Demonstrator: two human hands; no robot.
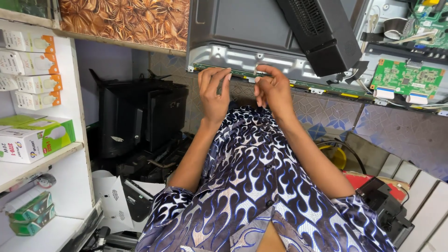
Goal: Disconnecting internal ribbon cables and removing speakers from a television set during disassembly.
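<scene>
Pinching fingers of left hand (213,95) and right hand (273,91) on circuit strip (242,73)

White shelves (70,154) are seen at the left edge, stacked with small white and orange boxes (32,42) above and a green and white carton (37,135) on the middle shelf. Dark monitor housings (140,116) are piled beside the shelves. A green circuit board (406,77) is mounted at the upper right corner. A red case (368,179) and a black device (387,210) are placed at the lower right.
</scene>
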